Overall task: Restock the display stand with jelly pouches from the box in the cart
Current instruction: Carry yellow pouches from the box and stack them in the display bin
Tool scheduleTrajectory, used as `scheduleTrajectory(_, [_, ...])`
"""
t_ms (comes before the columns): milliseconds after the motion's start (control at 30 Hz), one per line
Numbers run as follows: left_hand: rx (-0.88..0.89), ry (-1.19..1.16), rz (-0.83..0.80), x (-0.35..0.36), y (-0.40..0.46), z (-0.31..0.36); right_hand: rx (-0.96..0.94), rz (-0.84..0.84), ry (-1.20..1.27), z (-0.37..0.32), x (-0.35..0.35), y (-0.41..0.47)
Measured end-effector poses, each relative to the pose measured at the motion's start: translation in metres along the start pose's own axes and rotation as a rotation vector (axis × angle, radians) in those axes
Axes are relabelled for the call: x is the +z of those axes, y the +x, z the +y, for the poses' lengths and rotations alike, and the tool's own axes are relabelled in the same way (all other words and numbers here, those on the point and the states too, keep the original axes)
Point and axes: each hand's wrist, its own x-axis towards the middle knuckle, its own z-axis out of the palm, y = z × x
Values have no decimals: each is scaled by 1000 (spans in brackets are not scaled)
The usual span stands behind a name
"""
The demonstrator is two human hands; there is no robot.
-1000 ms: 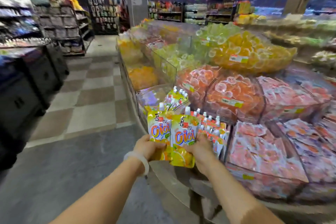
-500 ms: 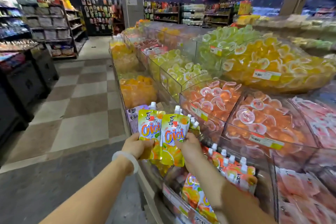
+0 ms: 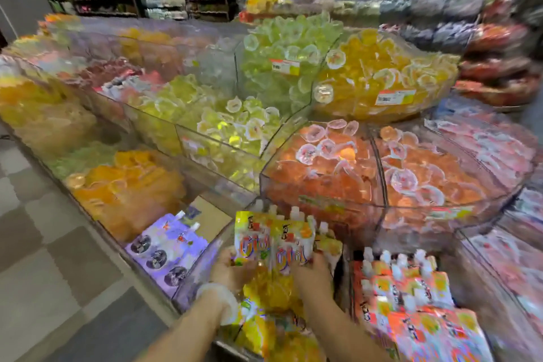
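Both my hands hold a bunch of yellow jelly pouches [image 3: 273, 239] with white caps upright over a clear bin on the display stand's [image 3: 264, 182] bottom tier. My left hand [image 3: 232, 269] grips the left side of the bunch and my right hand [image 3: 311, 272] grips the right side. Below them the bin [image 3: 273, 326] holds more yellow pouches. The view is blurred. The box and the cart are out of view.
A bin of purple pouches [image 3: 167, 247] lies to the left, and orange-red pouches [image 3: 408, 297] stand in the bin to the right. Higher tiers hold clear bins of orange [image 3: 338, 167], green [image 3: 282, 62] and yellow [image 3: 379, 73] jelly cups. The tiled aisle floor [image 3: 41, 273] runs along the left.
I have stepped closer to the stand and looked down. Both hands have carried the yellow pouches forward and lower, over the bin of yellow pouches.
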Motion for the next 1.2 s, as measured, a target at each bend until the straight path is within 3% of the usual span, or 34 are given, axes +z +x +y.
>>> scheduleTrajectory(233, [-44, 113, -213, -16, 23, 3, -43, 137, -36, 15, 19, -9])
scheduleTrajectory(300, [-54, 244, -238, -19, 30, 1, -71, 208, -134, 14, 24, -13])
scheduleTrajectory(400, [-3, 695, -315, -21, 35, -2, -108, 315, -354, 17, 29, -17])
scheduleTrajectory(467, [75, 1022, -310, -23, 36, -7, -129, 353, -440, 19, 33, -22])
scheduleTrajectory(533, [170, 1185, -263, -23, 33, -12, -176, 381, -534, 21, 36, -28])
scheduleTrajectory(667, [568, 1430, -194, -24, 26, -8, -321, 400, -781, 29, 31, -33])
scheduleTrajectory(733, [701, 1477, -279, -23, 27, -4, -404, 305, -925, 36, 26, -35])
scheduleTrajectory(833, [693, 1510, -388, -20, 35, -6, -479, 151, -1202, 39, 25, -38])
scheduleTrajectory(933, [687, 1504, -413, -18, 38, -9, -464, 3, -1332, 37, 23, -37])
scheduleTrajectory(1033, [678, 1519, -423, -19, 38, -6, -467, -65, -1455, 34, 27, -34])
scheduleTrajectory(1133, [680, 1510, -437, -18, 44, 3, -517, 15, -1530, 32, 30, -32])
scheduleTrajectory(1200, [670, 1487, -435, -15, 44, 6, -414, 33, -1438, 27, 32, -33])
